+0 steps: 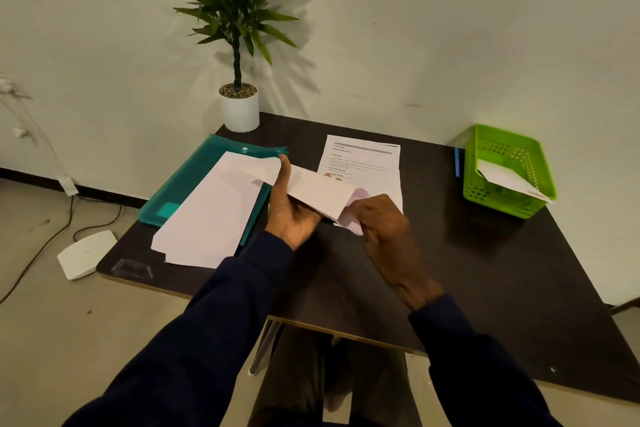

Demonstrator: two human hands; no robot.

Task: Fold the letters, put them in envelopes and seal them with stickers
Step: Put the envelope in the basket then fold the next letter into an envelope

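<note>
My left hand (289, 211) holds a white envelope (317, 189) from below, above the middle of the dark table, with the thumb up along its left side. Its open flap points left. My right hand (375, 218) pinches a folded letter (353, 210) at the envelope's right end; the paper is partly inside the envelope. A stack of white envelopes (211, 215) lies to the left on a teal plastic folder (194, 177). Printed letter sheets (363, 156) lie flat behind my hands.
A green plastic basket (478, 191) at the right edge of the table (450, 270) holds a white envelope. A blue pen (456, 161) lies beside it. A potted plant (239, 107) stands at the back left corner. A white device and cables are on the floor, left.
</note>
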